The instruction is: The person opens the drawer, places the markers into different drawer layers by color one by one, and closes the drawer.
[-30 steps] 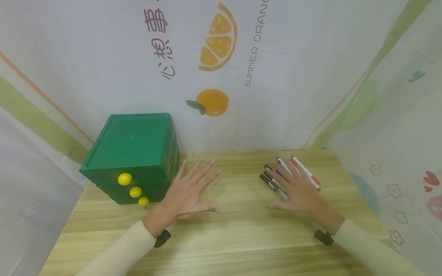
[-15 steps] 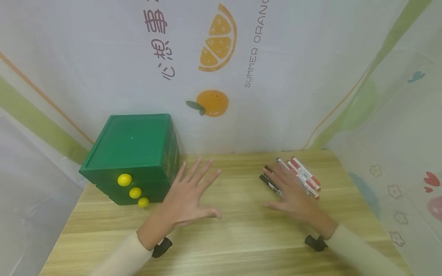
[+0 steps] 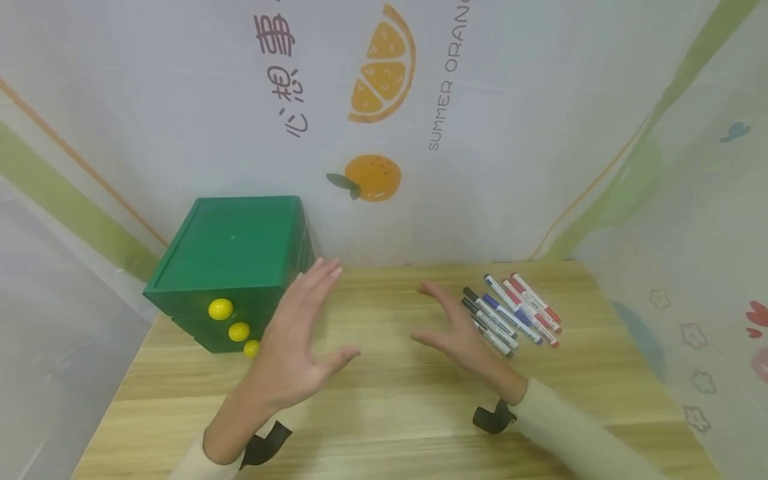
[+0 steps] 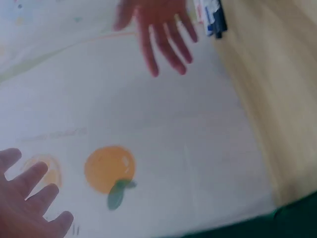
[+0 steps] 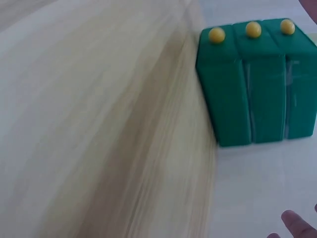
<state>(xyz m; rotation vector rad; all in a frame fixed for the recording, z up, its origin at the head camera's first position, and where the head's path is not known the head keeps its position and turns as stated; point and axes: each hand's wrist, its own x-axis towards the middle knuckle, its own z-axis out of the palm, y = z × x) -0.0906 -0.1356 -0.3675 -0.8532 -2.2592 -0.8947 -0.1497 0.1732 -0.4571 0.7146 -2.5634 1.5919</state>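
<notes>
My left hand [image 3: 300, 333] is raised above the wooden table [image 3: 390, 413], palm turned inward, fingers straight and holding nothing; it hovers just right of a green drawer box [image 3: 231, 257] with three yellow knobs [image 3: 220, 309]. My right hand [image 3: 459, 333] is also lifted, fingers spread and empty, just left of several marker pens [image 3: 510, 310] lying side by side. The left wrist view shows the right hand [image 4: 158, 29] with straight fingers and the pens [image 4: 210, 17]. The green drawer box [image 5: 255, 84] fills the right wrist view's upper right.
A printed cloth backdrop [image 3: 384, 100] with orange pictures closes the back and both sides of the table. The drawer box stands at the back left corner, the pens at the back right. Black wrist straps [image 3: 493, 419] sit at both wrists.
Both hands have lifted off the table and turned palm inward. The right hand moved left, away from the pens, uncovering them; the left hand rose beside the drawer box.
</notes>
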